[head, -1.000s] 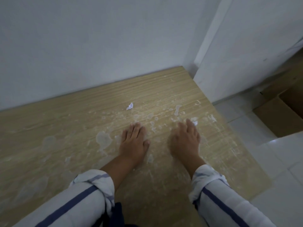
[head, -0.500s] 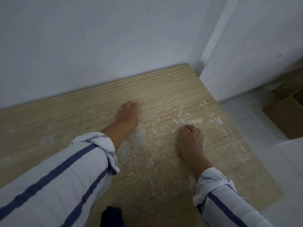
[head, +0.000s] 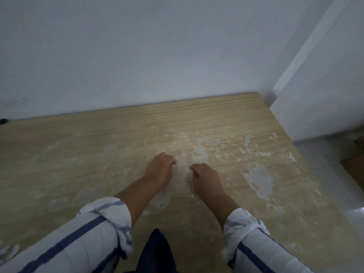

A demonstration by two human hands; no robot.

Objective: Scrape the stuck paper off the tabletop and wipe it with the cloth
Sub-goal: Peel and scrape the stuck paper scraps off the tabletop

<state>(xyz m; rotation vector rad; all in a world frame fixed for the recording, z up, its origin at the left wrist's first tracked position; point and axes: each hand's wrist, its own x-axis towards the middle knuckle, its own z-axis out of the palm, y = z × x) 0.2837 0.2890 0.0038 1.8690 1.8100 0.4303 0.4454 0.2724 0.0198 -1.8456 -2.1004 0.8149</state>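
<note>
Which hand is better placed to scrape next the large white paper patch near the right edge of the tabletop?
Right. The right hand lies nearer the large paper patch on the tabletop; the left hand is farther off and would have to cross over the right.

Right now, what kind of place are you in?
Probably a plain indoor room, maybe a spare room or workroom: a wooden tabletop, patchy with stuck paper, set against a bare pale wall, and a tiled floor beside it.
</note>
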